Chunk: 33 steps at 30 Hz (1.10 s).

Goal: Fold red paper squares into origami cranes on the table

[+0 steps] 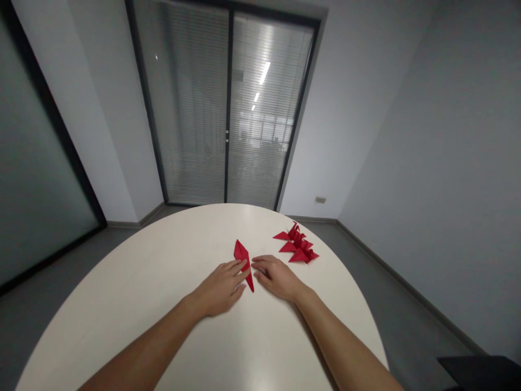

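A folded piece of red paper (242,256), long and pointed at both ends, lies flat on the white round table (163,282). My left hand (222,285) rests on its left side with fingers stretched out and pressing on the paper. My right hand (274,276) lies just right of the paper, fingers flat and pointing left, fingertips at the paper's edge. A small pile of finished red paper cranes (298,247) sits beyond my right hand.
The table's curved edge runs close on the right and far side. Beyond it are grey floor, a glass door with blinds (228,108) and grey walls. A dark object (480,372) shows at the bottom right corner.
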### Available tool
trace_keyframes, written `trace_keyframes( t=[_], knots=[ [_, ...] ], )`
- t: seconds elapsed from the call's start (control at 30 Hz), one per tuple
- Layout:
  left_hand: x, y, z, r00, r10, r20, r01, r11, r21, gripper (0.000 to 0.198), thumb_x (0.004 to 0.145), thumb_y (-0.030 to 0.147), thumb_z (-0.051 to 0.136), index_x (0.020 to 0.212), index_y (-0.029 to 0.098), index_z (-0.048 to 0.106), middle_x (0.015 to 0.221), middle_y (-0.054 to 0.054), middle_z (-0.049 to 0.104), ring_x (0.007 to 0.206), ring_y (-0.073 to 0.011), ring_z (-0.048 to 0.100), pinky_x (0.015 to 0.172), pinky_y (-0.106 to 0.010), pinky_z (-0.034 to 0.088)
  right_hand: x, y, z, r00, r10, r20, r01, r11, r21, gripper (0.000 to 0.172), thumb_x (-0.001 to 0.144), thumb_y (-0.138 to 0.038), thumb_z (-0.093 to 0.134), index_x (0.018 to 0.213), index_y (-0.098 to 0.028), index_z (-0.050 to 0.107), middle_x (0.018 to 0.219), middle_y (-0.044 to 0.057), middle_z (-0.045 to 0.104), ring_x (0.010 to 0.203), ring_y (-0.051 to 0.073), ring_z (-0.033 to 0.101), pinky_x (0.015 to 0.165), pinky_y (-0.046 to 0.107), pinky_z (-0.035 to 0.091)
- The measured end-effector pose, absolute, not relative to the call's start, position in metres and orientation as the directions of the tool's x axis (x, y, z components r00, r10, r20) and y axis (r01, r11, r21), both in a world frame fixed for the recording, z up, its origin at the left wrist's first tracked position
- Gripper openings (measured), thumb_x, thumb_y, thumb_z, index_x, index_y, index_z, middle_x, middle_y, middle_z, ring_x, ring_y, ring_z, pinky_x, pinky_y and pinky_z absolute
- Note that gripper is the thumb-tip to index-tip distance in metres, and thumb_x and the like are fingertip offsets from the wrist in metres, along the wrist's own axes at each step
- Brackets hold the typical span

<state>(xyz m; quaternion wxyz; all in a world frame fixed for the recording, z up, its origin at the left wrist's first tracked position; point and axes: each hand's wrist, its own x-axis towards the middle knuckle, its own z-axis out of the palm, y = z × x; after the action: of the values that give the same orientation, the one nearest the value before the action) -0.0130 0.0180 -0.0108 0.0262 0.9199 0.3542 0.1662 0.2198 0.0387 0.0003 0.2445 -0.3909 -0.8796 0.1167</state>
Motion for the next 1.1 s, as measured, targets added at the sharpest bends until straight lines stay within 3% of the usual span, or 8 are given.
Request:
trace_keyframes(
  t=[0.2,0.37,0.5,0.7,0.93,1.1],
  knots=[
    [-0.008,0.016,-0.006,0.567,0.749,0.342,0.767,-0.632,0.111,0.041,0.094,0.023,0.046,0.133,0.021,0.058,0.140,-0.015,0.055,0.124,-0.0326,0.050,0.103,-0.052,0.041,0.216,0.033,0.010,-0.670,0.666,0.328,0.573,0.744,-0.344,0.033,0.091,-0.029,0.062,0.123,-0.021,0.068,0.122,0.011,0.069,0.115,0.024,0.060,0.102,0.037,0.046],
    [-0.008,0.020,-0.007,0.527,0.754,0.391,0.762,-0.624,0.175,0.034,0.094,0.021,0.047,0.123,0.022,0.065,0.125,-0.012,0.062,0.115,-0.0286,0.055,0.102,-0.047,0.044,0.219,0.037,0.010,-0.680,0.656,0.327,0.591,0.755,-0.285,0.025,0.096,-0.024,0.055,0.114,-0.024,0.072,0.113,0.008,0.072,0.107,0.022,0.062,0.095,0.034,0.047],
    [-0.009,0.024,-0.016,0.549,0.737,0.393,0.731,-0.652,0.201,0.034,0.096,0.021,0.044,0.124,0.021,0.065,0.137,-0.011,0.058,0.124,-0.0270,0.051,0.106,-0.045,0.044,0.220,0.036,0.015,-0.711,0.640,0.292,0.617,0.766,-0.179,0.025,0.097,-0.023,0.051,0.112,-0.023,0.072,0.109,0.007,0.072,0.101,0.022,0.061,0.091,0.034,0.046],
    [-0.010,0.025,-0.027,0.472,0.789,0.394,0.818,-0.559,0.138,0.042,0.097,0.032,0.046,0.133,0.014,0.058,0.143,-0.015,0.055,0.143,-0.0348,0.032,0.115,-0.057,0.031,0.211,0.026,0.020,-0.688,0.688,0.233,0.700,0.713,-0.039,0.028,0.099,-0.024,0.047,0.118,-0.017,0.066,0.112,0.013,0.069,0.102,0.025,0.058,0.089,0.037,0.047],
    [-0.006,0.024,-0.025,0.423,0.852,0.309,0.876,-0.472,0.102,0.047,0.098,0.033,0.044,0.138,0.011,0.053,0.149,-0.020,0.046,0.138,-0.0358,0.043,0.109,-0.056,0.039,0.206,0.018,0.021,-0.644,0.743,0.184,0.750,0.661,-0.042,0.041,0.097,-0.031,0.050,0.133,-0.013,0.056,0.138,0.017,0.057,0.116,0.032,0.055,0.092,0.044,0.049],
    [-0.006,0.021,-0.014,0.430,0.860,0.275,0.881,-0.466,0.081,0.044,0.098,0.031,0.041,0.135,0.013,0.057,0.147,-0.016,0.051,0.134,-0.0342,0.047,0.107,-0.052,0.040,0.205,0.015,0.030,-0.596,0.793,0.128,0.801,0.599,0.016,0.035,0.096,-0.035,0.051,0.121,-0.013,0.064,0.132,0.016,0.061,0.114,0.031,0.056,0.091,0.042,0.048]
  ],
)
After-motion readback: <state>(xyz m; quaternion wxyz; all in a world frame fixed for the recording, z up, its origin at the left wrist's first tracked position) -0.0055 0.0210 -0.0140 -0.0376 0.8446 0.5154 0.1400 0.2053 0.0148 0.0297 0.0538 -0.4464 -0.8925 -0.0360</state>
